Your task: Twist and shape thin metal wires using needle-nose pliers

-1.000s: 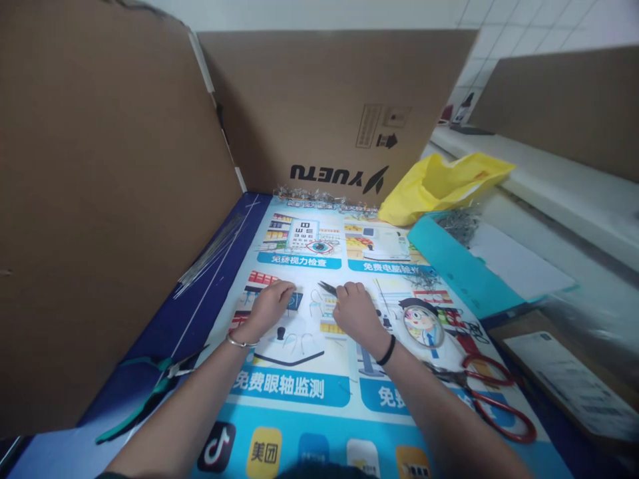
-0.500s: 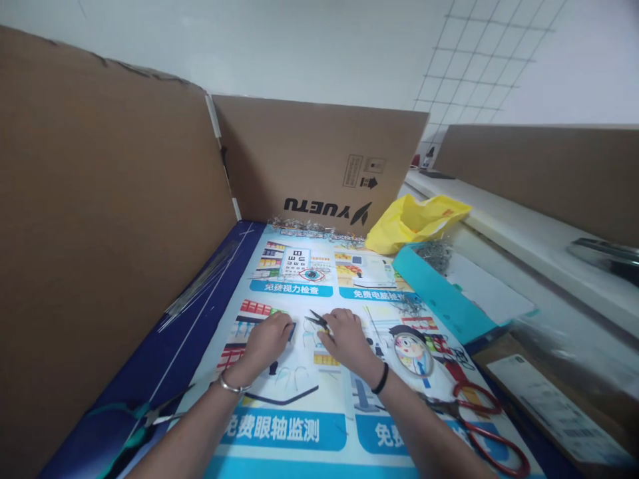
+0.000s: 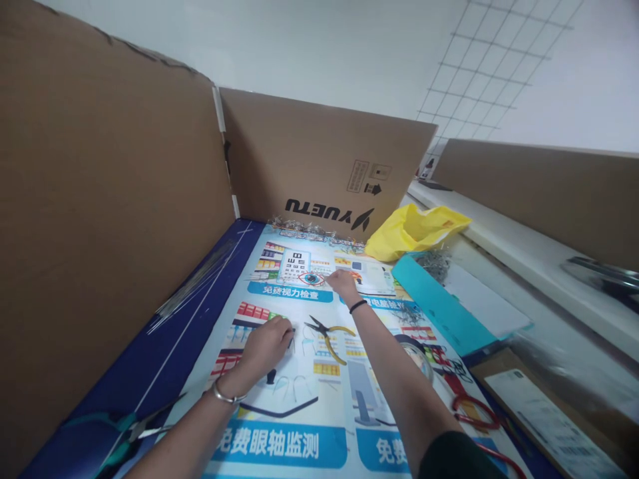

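Currently, yellow-handled needle-nose pliers (image 3: 324, 330) lie loose on the printed eye-care poster (image 3: 329, 396), just right of the left hand (image 3: 269, 342), whose fingers are curled in; whether they pinch anything cannot be told. Farther up the poster, the right hand (image 3: 344, 285) is beside the printed eye (image 3: 312, 279), fingers bunched, its grip likewise too small to tell.

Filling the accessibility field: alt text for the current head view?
A person's bare right hand is farther out over a printed poster than the left hand. Yellow-handled pliers lie open to the left hand's right. Cardboard panels stand behind and at left; a yellow bag lies back right.
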Motion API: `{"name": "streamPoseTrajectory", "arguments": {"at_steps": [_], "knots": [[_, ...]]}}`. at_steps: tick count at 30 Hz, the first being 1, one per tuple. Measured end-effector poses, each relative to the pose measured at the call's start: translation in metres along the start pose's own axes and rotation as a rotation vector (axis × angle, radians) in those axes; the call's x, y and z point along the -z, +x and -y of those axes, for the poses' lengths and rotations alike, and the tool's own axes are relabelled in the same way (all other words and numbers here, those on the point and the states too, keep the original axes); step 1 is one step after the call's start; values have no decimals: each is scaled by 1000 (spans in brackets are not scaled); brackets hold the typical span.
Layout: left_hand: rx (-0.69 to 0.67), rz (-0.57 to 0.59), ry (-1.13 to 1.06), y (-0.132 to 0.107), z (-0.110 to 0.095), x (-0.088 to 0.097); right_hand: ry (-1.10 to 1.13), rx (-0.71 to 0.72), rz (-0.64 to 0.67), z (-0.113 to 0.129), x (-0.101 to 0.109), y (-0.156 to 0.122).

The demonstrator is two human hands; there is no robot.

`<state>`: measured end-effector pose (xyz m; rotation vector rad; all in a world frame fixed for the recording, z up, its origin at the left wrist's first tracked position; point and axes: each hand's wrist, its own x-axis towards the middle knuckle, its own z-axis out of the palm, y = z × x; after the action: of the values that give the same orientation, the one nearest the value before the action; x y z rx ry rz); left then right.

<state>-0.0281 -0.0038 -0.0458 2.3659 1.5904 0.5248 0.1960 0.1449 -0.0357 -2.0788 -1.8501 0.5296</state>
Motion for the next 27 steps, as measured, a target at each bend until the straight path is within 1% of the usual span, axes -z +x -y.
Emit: {"name": "streamPoseTrajectory", "arguments": {"at_steps": [4, 8, 10, 12, 14, 17, 19, 22, 25, 27], "knots": [[8, 1, -39, 2, 2, -2, 62, -2, 10, -6, -10, 8], [27, 4, -106, 3, 3, -2, 165, 0, -21, -11, -13, 10], [33, -3, -173, 3, 4, -2, 234, 10, -50, -12, -11, 7], [47, -27, -291, 3, 5, -2, 313, 32, -87, -11, -8, 1], [99, -77, -522, 4, 4, -1, 401, 65, -133, -8, -4, -9], [230, -153, -858, 11, 1, 2, 539, 120, -211, -1, 4, -30], [303, -177, -958, 17, -5, 6, 626, 164, -254, 5, 10, -47], [382, -186, -1093, 27, -19, 12, 729, 220, -283, 14, 20, -71], [440, -192, -1258, 35, -37, 17, 775, 267, -308, 21, 30, -91], [460, -182, -1375, 39, -48, 17, 781, 283, -322, 22, 34, -100]]}}
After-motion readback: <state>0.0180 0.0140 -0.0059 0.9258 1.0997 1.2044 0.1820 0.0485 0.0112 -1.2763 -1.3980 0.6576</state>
